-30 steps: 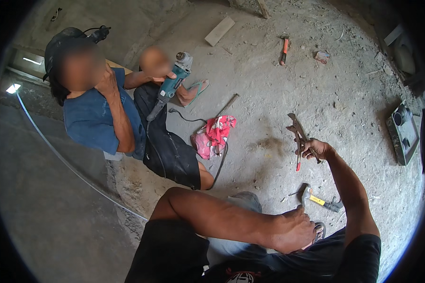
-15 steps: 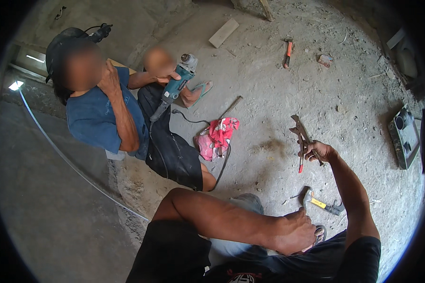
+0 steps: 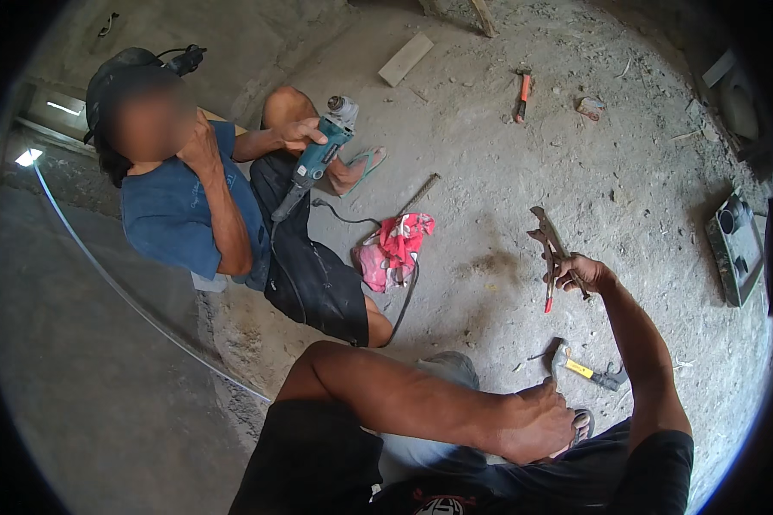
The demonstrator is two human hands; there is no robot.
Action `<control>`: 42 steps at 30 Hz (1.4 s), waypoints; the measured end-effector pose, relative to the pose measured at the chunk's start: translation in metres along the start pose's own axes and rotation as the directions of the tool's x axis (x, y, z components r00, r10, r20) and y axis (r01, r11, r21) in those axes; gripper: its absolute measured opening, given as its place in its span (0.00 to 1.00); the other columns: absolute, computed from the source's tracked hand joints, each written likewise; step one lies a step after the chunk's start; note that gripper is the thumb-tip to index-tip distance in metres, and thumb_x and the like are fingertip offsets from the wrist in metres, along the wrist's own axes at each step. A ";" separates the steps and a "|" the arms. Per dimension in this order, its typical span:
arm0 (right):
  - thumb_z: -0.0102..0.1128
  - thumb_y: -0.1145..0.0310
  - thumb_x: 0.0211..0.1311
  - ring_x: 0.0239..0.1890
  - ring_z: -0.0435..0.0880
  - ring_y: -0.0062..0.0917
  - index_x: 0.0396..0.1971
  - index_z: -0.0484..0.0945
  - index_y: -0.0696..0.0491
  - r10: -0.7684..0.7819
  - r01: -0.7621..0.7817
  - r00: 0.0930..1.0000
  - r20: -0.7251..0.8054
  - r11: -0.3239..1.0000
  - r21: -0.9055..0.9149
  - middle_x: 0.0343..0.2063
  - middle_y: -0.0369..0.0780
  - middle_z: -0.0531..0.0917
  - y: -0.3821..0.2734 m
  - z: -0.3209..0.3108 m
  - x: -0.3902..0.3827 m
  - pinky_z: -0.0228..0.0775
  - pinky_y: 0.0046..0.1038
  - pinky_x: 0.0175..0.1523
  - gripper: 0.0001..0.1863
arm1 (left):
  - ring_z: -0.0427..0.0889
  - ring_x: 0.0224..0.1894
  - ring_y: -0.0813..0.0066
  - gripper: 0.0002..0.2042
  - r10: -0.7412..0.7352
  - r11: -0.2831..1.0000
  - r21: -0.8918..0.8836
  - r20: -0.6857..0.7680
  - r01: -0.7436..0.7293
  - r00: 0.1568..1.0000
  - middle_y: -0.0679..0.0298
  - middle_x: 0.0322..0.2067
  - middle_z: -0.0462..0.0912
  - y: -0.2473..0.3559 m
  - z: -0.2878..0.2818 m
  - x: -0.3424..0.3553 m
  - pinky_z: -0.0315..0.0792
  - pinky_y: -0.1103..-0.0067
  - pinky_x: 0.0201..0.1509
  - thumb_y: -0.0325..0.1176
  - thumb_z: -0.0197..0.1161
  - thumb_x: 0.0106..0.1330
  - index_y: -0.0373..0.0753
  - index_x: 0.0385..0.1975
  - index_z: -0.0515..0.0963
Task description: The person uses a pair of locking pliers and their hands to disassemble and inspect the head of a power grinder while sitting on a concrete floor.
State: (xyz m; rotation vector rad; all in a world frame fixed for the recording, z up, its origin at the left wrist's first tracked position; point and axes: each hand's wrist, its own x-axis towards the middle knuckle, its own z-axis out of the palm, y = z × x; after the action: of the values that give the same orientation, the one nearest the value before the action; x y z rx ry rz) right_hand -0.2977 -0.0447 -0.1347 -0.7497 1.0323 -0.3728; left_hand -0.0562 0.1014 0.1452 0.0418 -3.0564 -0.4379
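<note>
My right hand (image 3: 582, 275) grips a pair of worn metal pliers (image 3: 548, 236) with spread jaws and a red-tipped handle, held above the floor. My left forearm crosses in front of my body. At its end my left hand (image 3: 537, 421) is curled in, above my sandalled foot (image 3: 582, 425); the palm is hidden, so its contents cannot be seen. Just beyond it lies a hammer (image 3: 580, 369) with a yellow and black handle, its head close to my left fingers in the picture.
A person in a blue shirt (image 3: 185, 206) sits at the left, holding a teal power tool (image 3: 322, 159). Near their knee lie a pink cloth (image 3: 399, 253), a drill bit (image 3: 421, 193) and a cord. Farther off are an orange-handled hammer (image 3: 523, 96), a board (image 3: 406, 59) and a grey tray (image 3: 736, 249).
</note>
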 end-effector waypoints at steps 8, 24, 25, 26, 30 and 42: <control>0.64 0.61 0.45 0.36 0.79 0.25 0.43 0.75 0.48 0.008 -0.008 1.000 -0.008 1.000 0.028 0.41 0.38 0.83 -0.015 0.010 -0.013 0.68 0.31 0.44 0.22 | 0.72 0.32 0.71 0.08 0.002 0.995 0.094 -0.310 0.028 0.951 0.68 0.26 0.69 0.000 -0.003 -0.005 0.68 0.69 0.52 0.41 0.51 0.60 0.45 0.30 0.74; 0.60 0.65 0.45 0.29 0.81 0.21 0.60 0.68 0.44 0.011 -0.011 1.000 0.001 0.998 0.054 0.42 0.41 0.84 0.001 -0.004 0.002 0.73 0.24 0.34 0.35 | 0.71 0.30 0.73 0.09 -0.027 1.000 -0.011 -0.052 0.026 0.998 0.69 0.24 0.67 -0.003 -0.006 0.000 0.68 0.70 0.49 0.42 0.52 0.64 0.46 0.26 0.73; 0.60 0.65 0.45 0.29 0.81 0.21 0.60 0.68 0.44 0.011 -0.011 1.000 0.002 0.998 0.055 0.42 0.41 0.84 0.000 -0.004 0.001 0.73 0.24 0.34 0.35 | 0.71 0.30 0.73 0.09 -0.022 0.999 -0.049 0.005 0.022 1.000 0.69 0.24 0.67 -0.003 -0.006 0.001 0.68 0.70 0.49 0.42 0.52 0.64 0.46 0.26 0.73; 0.60 0.64 0.45 0.29 0.81 0.21 0.61 0.67 0.44 0.007 -0.007 1.000 -0.001 0.999 0.053 0.42 0.41 0.84 0.000 -0.003 0.000 0.73 0.24 0.34 0.36 | 0.71 0.30 0.73 0.09 -0.023 0.998 -0.050 0.007 0.023 1.000 0.69 0.24 0.67 -0.003 -0.006 0.002 0.68 0.70 0.49 0.42 0.52 0.64 0.46 0.26 0.73; 0.60 0.64 0.45 0.30 0.81 0.21 0.63 0.66 0.46 -0.003 0.003 1.000 -0.010 0.999 0.037 0.43 0.41 0.84 -0.001 -0.003 -0.001 0.72 0.23 0.34 0.38 | 0.71 0.31 0.73 0.09 -0.008 1.000 -0.001 -0.088 0.008 0.996 0.69 0.25 0.67 -0.004 -0.007 0.000 0.68 0.69 0.50 0.42 0.51 0.64 0.46 0.27 0.73; 0.59 0.65 0.46 0.30 0.81 0.21 0.55 0.70 0.48 -0.008 0.009 1.000 -0.010 0.999 0.047 0.43 0.41 0.84 0.000 -0.004 0.001 0.73 0.23 0.33 0.30 | 0.73 0.29 0.74 0.10 -0.030 0.999 0.017 -0.144 0.033 0.989 0.70 0.23 0.69 -0.002 -0.005 0.000 0.69 0.73 0.45 0.42 0.52 0.65 0.45 0.28 0.74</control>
State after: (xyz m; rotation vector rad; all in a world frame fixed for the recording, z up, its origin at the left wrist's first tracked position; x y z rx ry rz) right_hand -0.3012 -0.0465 -0.1369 -0.7109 1.0270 -0.4071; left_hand -0.0564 0.0978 0.1496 0.1170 -2.9221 -0.3893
